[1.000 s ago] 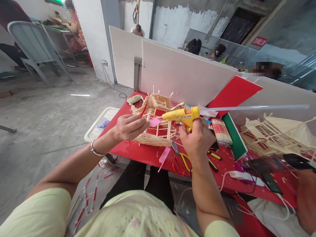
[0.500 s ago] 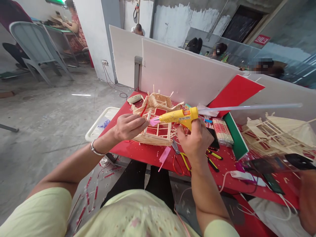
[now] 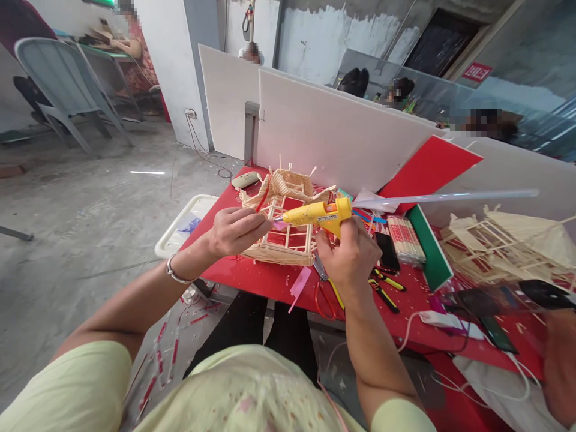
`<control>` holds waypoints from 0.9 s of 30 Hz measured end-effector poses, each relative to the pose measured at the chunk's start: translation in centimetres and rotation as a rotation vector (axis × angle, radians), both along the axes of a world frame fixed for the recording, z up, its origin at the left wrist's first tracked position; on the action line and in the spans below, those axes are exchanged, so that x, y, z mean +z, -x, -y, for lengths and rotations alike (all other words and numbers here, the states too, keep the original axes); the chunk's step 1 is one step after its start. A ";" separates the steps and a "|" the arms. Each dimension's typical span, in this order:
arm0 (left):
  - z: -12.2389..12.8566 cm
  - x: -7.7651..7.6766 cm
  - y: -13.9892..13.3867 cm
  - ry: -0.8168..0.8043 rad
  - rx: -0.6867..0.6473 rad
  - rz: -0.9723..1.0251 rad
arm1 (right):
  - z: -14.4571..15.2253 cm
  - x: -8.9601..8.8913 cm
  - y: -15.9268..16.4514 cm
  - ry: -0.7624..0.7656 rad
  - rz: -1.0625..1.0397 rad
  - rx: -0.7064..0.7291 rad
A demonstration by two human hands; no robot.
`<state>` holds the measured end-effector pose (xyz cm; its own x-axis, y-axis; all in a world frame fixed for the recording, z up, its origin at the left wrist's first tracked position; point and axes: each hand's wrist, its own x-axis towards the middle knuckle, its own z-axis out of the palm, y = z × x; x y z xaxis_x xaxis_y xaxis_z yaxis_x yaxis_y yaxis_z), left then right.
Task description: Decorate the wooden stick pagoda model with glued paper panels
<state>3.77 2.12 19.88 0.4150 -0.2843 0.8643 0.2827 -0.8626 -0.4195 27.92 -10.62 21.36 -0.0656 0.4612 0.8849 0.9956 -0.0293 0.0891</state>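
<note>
My right hand is wrapped round the grip of a yellow hot glue gun, with a long clear glue stick reaching out of its back. The nozzle points left, close to the fingertips of my left hand. Those fingers are pinched together, and what they hold is too small to make out. A bit of pink shows just under the nozzle. Below and behind both hands, a model building of thin wooden sticks stands on the red table, its lower part an open frame.
Scissors with a red handle, yellow-black pliers, a pink strip and a pack of sticks lie on the table. Another stick model is at right, near another person's arm. White boards stand behind.
My right hand has moved the glue gun a little left, bringing its nozzle right up to my left fingertips. The left hand has hardly moved.
</note>
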 end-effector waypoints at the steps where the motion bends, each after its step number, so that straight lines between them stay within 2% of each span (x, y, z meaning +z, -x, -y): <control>1: 0.0 -0.1 0.0 0.011 -0.004 0.004 | 0.0 0.0 0.0 0.004 -0.006 0.001; 14: -0.1 -0.4 0.1 0.093 0.002 0.040 | 0.7 0.2 -0.3 0.003 -0.021 -0.035; 21: 0.0 -0.9 0.0 0.167 0.042 0.008 | 1.0 -0.3 -0.3 0.006 -0.044 -0.023; 27: 0.2 -1.1 -0.1 0.194 0.057 0.019 | 0.3 -1.3 -1.1 -0.072 -0.076 -0.110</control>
